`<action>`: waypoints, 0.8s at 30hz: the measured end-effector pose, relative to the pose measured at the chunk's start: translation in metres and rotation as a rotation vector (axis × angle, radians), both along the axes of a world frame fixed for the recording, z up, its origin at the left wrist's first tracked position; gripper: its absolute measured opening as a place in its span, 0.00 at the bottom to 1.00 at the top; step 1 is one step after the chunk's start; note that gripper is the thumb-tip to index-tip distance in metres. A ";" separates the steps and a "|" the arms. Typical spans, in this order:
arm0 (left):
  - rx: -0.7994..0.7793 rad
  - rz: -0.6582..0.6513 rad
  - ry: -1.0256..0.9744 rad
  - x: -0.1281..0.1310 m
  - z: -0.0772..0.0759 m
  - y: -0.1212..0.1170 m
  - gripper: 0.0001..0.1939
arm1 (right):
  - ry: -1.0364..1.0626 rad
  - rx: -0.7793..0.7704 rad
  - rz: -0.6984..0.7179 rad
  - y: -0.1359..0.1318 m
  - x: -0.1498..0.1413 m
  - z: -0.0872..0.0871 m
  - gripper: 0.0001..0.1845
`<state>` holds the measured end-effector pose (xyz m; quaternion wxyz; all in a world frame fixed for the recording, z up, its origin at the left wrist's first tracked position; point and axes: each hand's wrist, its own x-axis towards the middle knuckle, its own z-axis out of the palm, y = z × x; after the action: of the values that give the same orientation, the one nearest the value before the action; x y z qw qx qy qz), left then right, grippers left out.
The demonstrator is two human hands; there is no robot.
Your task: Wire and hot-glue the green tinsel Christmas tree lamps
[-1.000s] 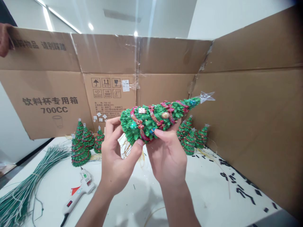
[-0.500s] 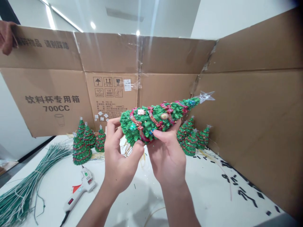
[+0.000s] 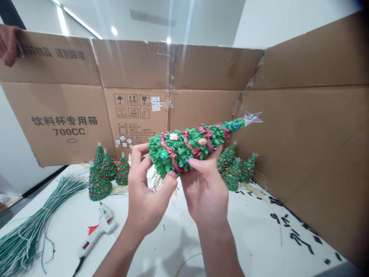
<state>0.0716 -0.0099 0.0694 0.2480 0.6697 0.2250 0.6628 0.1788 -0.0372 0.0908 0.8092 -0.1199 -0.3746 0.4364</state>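
I hold a small green Christmas tree (image 3: 190, 146) tilted on its side above the white table (image 3: 173, 238), its clear star tip (image 3: 250, 118) pointing right. It is wound with pink glitter ribbon and carries small baubles. My right hand (image 3: 206, 188) grips the tree from below, thumb over its front. My left hand (image 3: 145, 192) is at the tree's wide base, with the thumb pressed on the lower edge and the fingers curled behind it.
A folded-out cardboard box wall (image 3: 201, 88) surrounds the table's far and right sides. Finished small trees stand at the left (image 3: 99, 179) and behind my hands (image 3: 235, 167). A white glue gun (image 3: 98, 231) and a bundle of green wires (image 3: 31, 223) lie left. Another person's hand (image 3: 8, 44) holds the cardboard's top left.
The tree and both hands have barely shifted, drifting slightly right. My grip is unchanged.
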 end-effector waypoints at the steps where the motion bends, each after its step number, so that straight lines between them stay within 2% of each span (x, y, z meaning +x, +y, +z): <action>1: 0.002 0.001 -0.002 0.000 0.000 0.000 0.13 | -0.004 0.004 -0.001 0.000 0.000 0.000 0.38; 18: 0.020 0.020 0.011 0.001 -0.002 0.001 0.12 | -0.031 0.009 -0.017 0.001 0.000 0.001 0.43; 24: 0.020 -0.021 0.089 -0.007 0.003 0.001 0.10 | -0.036 -0.014 -0.041 0.002 0.003 0.003 0.38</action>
<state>0.0650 -0.0087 0.0726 0.2381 0.7031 0.2223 0.6321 0.1817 -0.0356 0.0939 0.8104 -0.1412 -0.3833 0.4201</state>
